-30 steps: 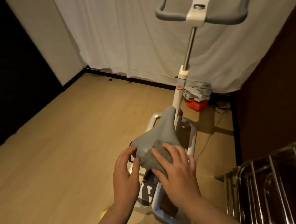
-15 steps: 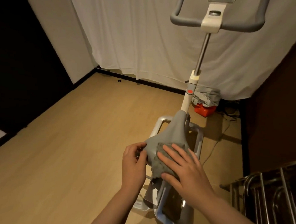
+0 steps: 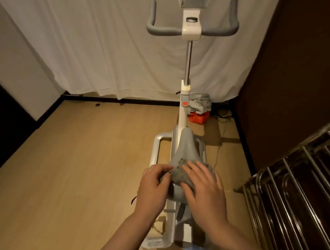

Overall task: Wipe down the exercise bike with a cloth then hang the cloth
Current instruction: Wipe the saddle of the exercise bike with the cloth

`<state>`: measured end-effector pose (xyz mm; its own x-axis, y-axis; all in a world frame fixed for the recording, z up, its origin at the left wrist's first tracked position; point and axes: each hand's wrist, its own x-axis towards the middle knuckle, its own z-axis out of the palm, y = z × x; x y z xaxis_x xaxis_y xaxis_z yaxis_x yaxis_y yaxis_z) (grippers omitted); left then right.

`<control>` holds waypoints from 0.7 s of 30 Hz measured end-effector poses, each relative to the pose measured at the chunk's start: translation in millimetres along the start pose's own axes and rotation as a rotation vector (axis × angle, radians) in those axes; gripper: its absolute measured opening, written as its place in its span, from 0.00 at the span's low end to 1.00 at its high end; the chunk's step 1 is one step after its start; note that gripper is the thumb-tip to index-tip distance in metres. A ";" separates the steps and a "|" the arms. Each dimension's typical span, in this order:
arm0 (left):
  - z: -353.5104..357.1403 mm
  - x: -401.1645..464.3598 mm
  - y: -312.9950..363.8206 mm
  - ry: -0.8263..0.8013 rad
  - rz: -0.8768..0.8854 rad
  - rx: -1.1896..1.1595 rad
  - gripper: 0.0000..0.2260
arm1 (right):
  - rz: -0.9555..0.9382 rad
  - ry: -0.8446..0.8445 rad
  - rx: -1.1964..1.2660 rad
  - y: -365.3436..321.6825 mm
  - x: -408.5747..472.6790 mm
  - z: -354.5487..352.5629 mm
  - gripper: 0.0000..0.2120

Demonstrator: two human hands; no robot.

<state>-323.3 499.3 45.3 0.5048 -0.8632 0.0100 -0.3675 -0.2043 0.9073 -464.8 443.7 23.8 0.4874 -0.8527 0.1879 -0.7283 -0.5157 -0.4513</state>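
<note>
The white exercise bike (image 3: 183, 114) stands in front of me, its grey handlebar (image 3: 218, 31) at the top and its grey saddle (image 3: 186, 146) just below the middle. A grey cloth (image 3: 179, 174) lies on the wide rear of the saddle. My right hand (image 3: 205, 189) presses flat on the cloth with straight, spread fingers. My left hand (image 3: 154, 186) grips the saddle's left rear edge with curled fingers. The rear of the saddle is hidden under both hands.
A white curtain (image 3: 107, 48) hangs behind the bike. A metal rack (image 3: 296, 195) with bars stands at the right. A grey rag on a red box (image 3: 199, 116) and cables lie on the wooden floor (image 3: 75, 159) beyond the bike. Dark wall at right.
The view has swung so the bike is centred and more of the handlebar shows. My right hand with the cloth has shifted across the saddle's rear; my left fingers have curled round its edge.
</note>
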 end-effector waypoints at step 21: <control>0.2 32.6 -10.2 -0.407 0.437 0.292 0.12 | 0.736 0.240 0.490 -17.2 -5.7 10.7 0.24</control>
<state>-303.2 473.1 36.2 -0.0532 -0.9887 0.1401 -0.6969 0.1372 0.7040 -449.9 458.3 21.2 -0.1718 -0.9748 -0.1422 -0.5026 0.2109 -0.8384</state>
